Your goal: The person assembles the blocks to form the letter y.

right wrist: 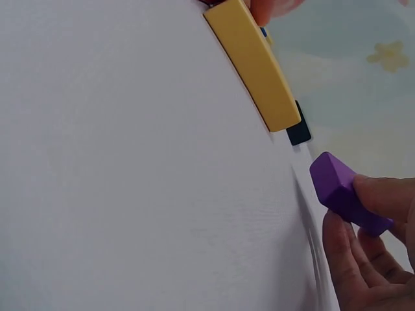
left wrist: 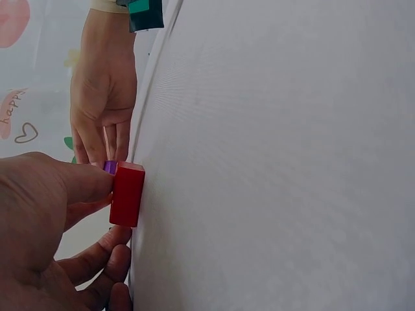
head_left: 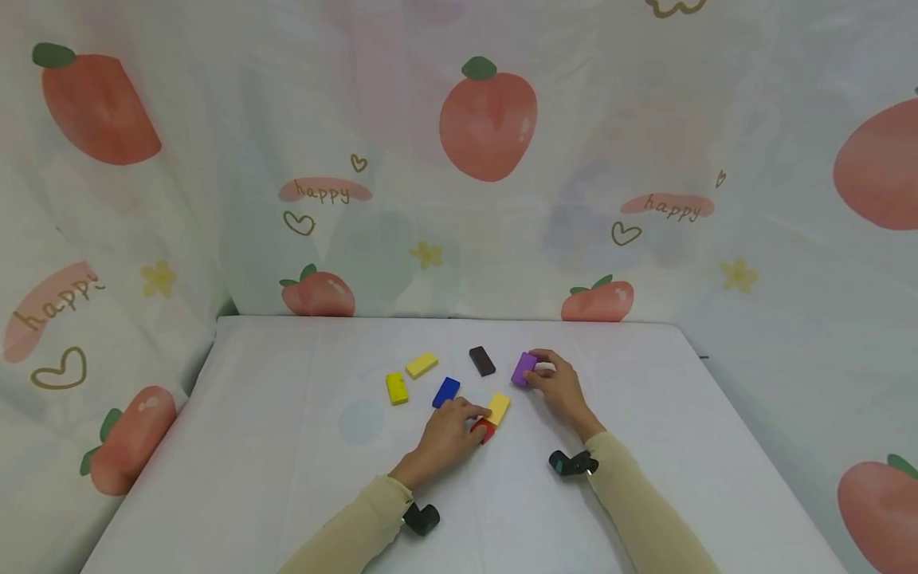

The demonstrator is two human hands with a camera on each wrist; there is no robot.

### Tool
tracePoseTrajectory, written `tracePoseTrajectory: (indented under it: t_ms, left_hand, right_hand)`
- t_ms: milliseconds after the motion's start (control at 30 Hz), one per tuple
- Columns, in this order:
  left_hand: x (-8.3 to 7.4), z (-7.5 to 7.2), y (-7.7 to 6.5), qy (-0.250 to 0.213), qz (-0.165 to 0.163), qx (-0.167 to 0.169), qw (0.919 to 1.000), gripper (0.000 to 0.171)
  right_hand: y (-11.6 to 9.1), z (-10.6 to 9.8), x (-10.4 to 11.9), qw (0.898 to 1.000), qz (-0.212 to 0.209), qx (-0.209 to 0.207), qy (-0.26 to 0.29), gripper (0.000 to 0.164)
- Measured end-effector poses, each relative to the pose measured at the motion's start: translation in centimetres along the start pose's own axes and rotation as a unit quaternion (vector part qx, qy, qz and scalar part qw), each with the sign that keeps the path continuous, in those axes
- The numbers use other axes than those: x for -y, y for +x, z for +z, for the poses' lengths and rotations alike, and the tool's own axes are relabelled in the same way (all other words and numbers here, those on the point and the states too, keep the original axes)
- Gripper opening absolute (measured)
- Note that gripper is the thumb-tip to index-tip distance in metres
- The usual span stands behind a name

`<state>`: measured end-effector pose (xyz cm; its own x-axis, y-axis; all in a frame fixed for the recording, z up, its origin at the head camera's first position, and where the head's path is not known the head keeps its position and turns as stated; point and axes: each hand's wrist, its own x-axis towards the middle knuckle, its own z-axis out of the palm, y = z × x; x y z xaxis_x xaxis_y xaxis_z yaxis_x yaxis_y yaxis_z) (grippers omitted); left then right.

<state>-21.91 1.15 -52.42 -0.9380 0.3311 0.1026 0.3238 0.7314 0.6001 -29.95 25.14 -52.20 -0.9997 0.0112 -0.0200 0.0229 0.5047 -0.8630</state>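
Observation:
In the head view, my left hand (head_left: 446, 437) is at a red block (head_left: 488, 431), with the thumb against it and the index fingertip by the edge of an orange-yellow block (head_left: 499, 408). The left wrist view shows the thumb tip on the side of the red block (left wrist: 128, 195), which stands close over the cloth. Further right, my right hand (head_left: 561, 388) holds a purple block (head_left: 524, 369) between thumb and fingers. From the right wrist, that purple block (right wrist: 343, 191) appears tilted in the fingers, beyond the end of the orange-yellow block (right wrist: 254, 65).
A blue block (head_left: 446, 391) lies just beyond the left hand. Two yellow blocks (head_left: 421, 365) are farther left, and a dark brown block (head_left: 483, 361) sits near the back. White cloth covers the table (head_left: 287, 446); a fruit-printed curtain (head_left: 402, 119) hangs behind it.

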Motion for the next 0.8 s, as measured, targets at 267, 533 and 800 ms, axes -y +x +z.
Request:
tracePoseTrajectory:
  t_ms: [267, 533, 800]
  left_hand:
    - [-0.2, -0.3, -0.1, -0.006, 0.002, -0.002, 1.0000, 0.025]
    - [-0.1, -0.2, 0.0, -0.004, 0.006, -0.005, 1.0000, 0.025]
    - [0.0, 0.0, 0.0, -0.001, 0.000, -0.004, 1.0000, 0.025]
  right_hand:
    - [-1.0, 0.3, 0.5, 1.000, 0.013, 0.008, 0.021, 0.047]
    - [-1.6, 0.8, 0.5, 1.000, 0.015, 0.007, 0.023, 0.046]
    - [-1.9, 1.2, 0.4, 0.999, 0.016, 0.013, 0.031, 0.047]
